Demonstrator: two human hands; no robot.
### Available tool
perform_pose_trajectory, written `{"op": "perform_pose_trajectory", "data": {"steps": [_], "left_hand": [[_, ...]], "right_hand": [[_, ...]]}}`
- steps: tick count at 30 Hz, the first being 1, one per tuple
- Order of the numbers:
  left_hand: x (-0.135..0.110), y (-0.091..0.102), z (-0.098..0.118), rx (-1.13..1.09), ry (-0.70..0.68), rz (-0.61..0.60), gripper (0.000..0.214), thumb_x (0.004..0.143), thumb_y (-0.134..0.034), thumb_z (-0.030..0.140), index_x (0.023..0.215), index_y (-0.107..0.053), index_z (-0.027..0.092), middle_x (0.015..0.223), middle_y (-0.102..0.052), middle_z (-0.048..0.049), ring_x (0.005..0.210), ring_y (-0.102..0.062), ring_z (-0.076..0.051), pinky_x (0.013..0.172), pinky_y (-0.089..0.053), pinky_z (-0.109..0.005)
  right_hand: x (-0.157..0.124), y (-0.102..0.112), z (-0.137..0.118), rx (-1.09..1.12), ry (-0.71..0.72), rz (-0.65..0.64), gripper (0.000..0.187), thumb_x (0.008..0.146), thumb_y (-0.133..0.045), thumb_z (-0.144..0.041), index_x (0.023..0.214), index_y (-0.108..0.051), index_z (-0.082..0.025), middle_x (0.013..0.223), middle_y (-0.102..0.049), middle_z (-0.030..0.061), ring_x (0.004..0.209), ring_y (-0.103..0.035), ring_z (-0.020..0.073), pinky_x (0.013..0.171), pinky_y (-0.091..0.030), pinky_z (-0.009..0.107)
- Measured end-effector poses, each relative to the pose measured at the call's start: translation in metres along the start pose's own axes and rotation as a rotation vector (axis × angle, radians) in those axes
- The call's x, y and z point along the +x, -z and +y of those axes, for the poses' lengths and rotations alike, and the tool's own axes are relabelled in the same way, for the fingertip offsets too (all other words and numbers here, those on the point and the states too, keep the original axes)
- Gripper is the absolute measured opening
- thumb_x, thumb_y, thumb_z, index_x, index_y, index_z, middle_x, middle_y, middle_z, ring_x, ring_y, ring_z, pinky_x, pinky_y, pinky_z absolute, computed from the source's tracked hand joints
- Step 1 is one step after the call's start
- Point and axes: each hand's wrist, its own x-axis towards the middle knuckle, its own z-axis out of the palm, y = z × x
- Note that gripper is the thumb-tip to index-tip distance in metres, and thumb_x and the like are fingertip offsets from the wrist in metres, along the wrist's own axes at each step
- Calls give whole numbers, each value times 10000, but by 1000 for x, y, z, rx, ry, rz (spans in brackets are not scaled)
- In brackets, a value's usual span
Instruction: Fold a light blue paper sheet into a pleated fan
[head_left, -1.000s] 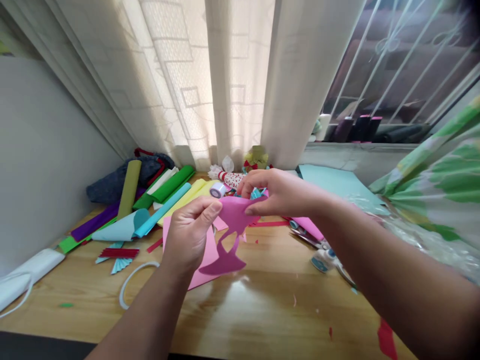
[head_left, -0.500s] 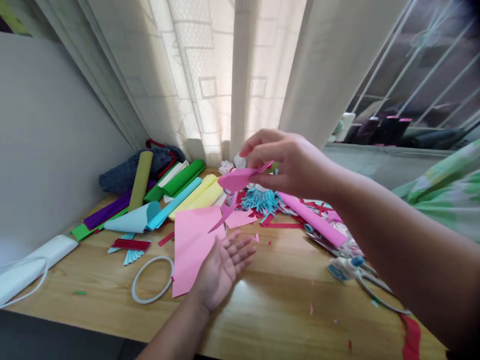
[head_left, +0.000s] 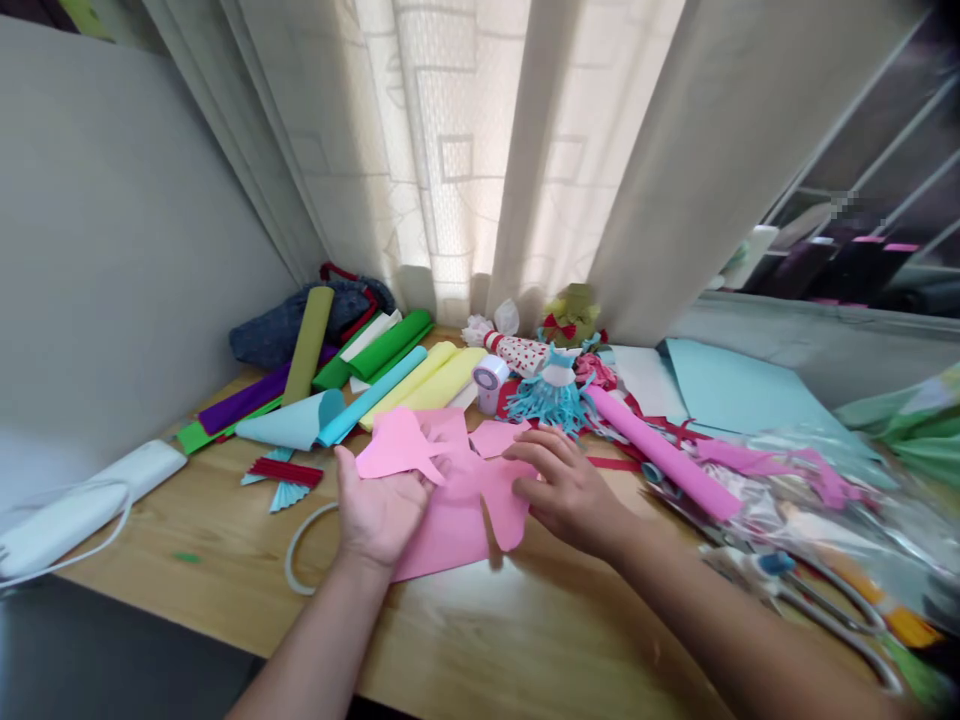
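**Pink paper cutout on my open left hand**

In the head camera, my left palm faces up, its grip wide open and closed on nothing, with the cutout lying across it. My right hand sits just beside it, fingers curled onto a pink paper sheet; I cannot tell whether they pinch it. The sheet lies on the wooden desk, near a blue-fringed paper doll and a rolled pink paper tube.

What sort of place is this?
Probably a home craft corner: a wooden desk against a curtain, strewn with rolled coloured paper and pink paper cut-outs.
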Motion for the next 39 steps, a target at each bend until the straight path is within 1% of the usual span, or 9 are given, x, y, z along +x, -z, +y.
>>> {"op": "perform_pose_trajectory", "data": {"steps": [4, 10, 16, 19, 23, 25, 29, 35, 39], "left_hand": [[1, 4, 19, 69, -26, 92, 623, 804, -478, 615, 1165, -581, 117, 1196, -600, -195, 1130, -542, -362, 892, -460, -553], [3, 12, 40, 251, -71, 193, 492, 814, -492, 542, 1056, -592, 125, 1146, -612, -175, 1068, -592, -291, 916, -465, -487], [-1, 14, 51, 627, -565, 370, 163, 775, -611, 301, 906, -623, 204, 1055, -644, -49, 1110, -560, -210, 1052, -339, -397], [-27, 10, 37, 810, -724, 310, 217, 733, -675, 224, 947, -644, 238, 1081, -635, -5, 1125, -536, -176, 1063, -322, -307], [-65, 12, 7, 1472, -525, -194, 247, 699, -701, 210, 944, -724, 227, 1066, -681, -66, 1061, -577, -269, 1027, -363, -382], [-70, 17, -2, 1630, -463, -315, 228, 719, -676, 208, 931, -739, 263, 1047, -695, -56, 1039, -587, -282, 1020, -364, -402], [-58, 20, -10, 1734, -491, -264, 271, 735, -653, 244, 991, -719, 303, 1094, -681, -42, 1063, -562, -309, 1037, -328, -451], [-69, 20, -38, 1665, -235, -310, 429, 610, -761, 244, 1034, -703, 276, 1226, -624, -62, 1196, -485, -357, 1091, -256, -467], [-66, 29, -23, 2053, -345, -222, 325, 756, -585, 364, 1048, -666, 246, 1185, -645, -67, 1147, -541, -300, 1032, -361, -425]], "right_hand": [[-7, -34, 4, -28, 9, -30, 191, 866, -499, -121, 741, -617, -204, 1083, -641, 76, 1099, -514, 235, 943, -418, 509], [-17, -46, 7, -89, -76, -159, 131, 854, -546, -149, 860, -667, -200, 1141, -628, 108, 1122, -502, 273, 961, -406, 516], [-24, -15, 10, -88, -316, -83, 367, 821, -474, -61, 1137, -616, -181, 1188, -581, 163, 1105, -512, 297, 901, -462, 513], [-42, 19, 2, -3, -452, 48, 376, 813, -504, -88, 1169, -575, -187, 1168, -565, 152, 1087, -534, 270, 890, -486, 466], [-93, 59, -27, 114, -513, 147, 357, 787, -559, -63, 1091, -596, -246, 998, -634, 82, 963, -607, 223, 816, -525, 380], [-124, 67, -47, 141, -546, 116, 376, 778, -568, -61, 1096, -596, -259, 971, -645, 79, 923, -623, 221, 759, -545, 359], [-174, 65, -82, 89, -603, 43, 356, 794, -569, -99, 1116, -609, -245, 980, -662, 98, 904, -641, 230, 741, -564, 364], [-193, 64, -105, -40, -519, -122, 423, 811, -592, -203, 1231, -551, -186, 1186, -624, 133, 1127, -559, 305, 909, -498, 504], [-190, 66, -101, -35, -537, -108, 401, 837, -567, -243, 1231, -543, -173, 1205, -610, 133, 1135, -554, 273, 908, -506, 445]]}}
